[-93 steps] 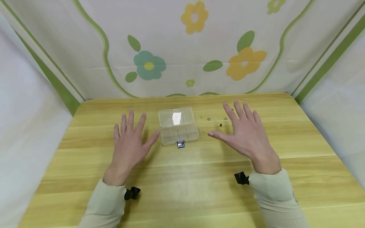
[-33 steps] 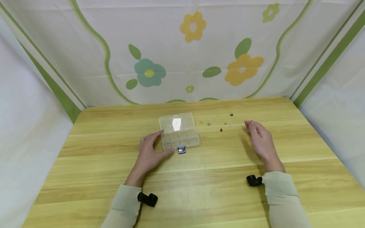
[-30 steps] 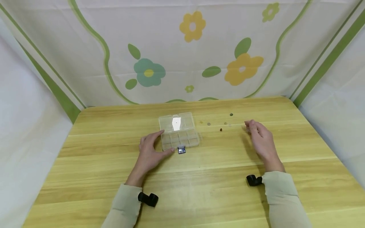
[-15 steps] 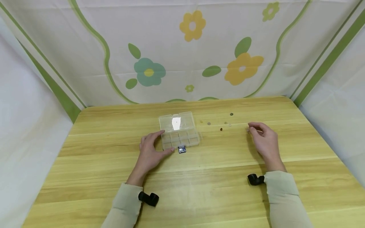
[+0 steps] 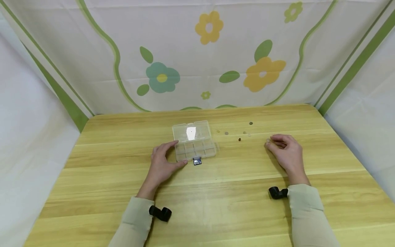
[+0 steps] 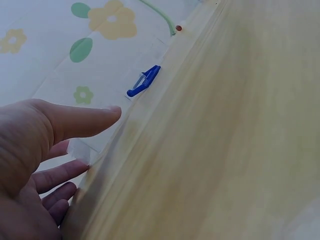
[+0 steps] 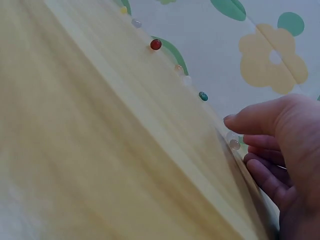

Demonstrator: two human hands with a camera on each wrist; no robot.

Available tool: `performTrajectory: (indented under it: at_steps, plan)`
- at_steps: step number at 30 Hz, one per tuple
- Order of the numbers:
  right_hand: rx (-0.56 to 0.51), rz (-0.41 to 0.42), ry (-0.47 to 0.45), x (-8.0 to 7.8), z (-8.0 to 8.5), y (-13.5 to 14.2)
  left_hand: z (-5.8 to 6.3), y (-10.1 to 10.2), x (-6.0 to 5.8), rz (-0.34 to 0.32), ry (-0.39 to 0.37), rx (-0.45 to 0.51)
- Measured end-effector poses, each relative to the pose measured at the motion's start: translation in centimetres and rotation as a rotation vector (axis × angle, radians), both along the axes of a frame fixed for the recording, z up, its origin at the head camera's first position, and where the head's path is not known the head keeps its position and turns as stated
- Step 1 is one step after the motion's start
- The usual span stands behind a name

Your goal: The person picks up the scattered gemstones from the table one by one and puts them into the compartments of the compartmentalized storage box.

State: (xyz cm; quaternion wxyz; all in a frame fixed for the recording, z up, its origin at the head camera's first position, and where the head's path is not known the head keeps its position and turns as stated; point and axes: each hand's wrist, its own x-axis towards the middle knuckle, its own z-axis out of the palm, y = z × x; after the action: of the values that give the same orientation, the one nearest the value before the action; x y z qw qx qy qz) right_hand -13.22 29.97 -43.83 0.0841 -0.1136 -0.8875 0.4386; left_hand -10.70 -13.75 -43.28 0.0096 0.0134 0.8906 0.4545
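A clear plastic compartment box [image 5: 195, 150] lies on the table with its lid [image 5: 179, 133] tilted back and a blue latch [image 5: 197, 161] at its front. My left hand [image 5: 162, 164] holds the box by its left end, thumb at the front corner and a finger farther back. In the left wrist view the latch [image 6: 144, 81] sits beyond the thumb. My right hand [image 5: 287, 152] is low at the right, thumb and index finger either side of a pale bead [image 5: 267, 141]. The right wrist view shows clear and greyish beads [image 7: 234, 144] there, with a gap below the thumb.
Several small beads lie between the box and my right hand: a dark red bead [image 5: 239, 139], a dark green bead [image 5: 251, 123], a grey bead [image 5: 226, 133] and a yellow bead [image 5: 218, 131] among them. A flowered cloth [image 5: 123, 51] hangs behind the wooden table [image 5: 216, 206].
From spread above the table, my left hand has come to the box and held it. My right hand has lowered beside the beads, then shifted slightly right and nearer as its thumb and index finger part.
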Motion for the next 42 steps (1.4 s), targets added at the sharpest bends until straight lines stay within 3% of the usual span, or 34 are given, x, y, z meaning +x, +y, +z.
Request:
performTrajectory:
  at_steps: [13,42]
  plan:
    - [0.137,0.017,0.027,0.18,0.26,0.21,0.03,0.17,-0.01,0.028,-0.006,0.037]
    - [0.141,0.025,0.041,0.13,-0.2,-0.02,0.7,-0.49,-0.1,0.073,-0.052,0.181]
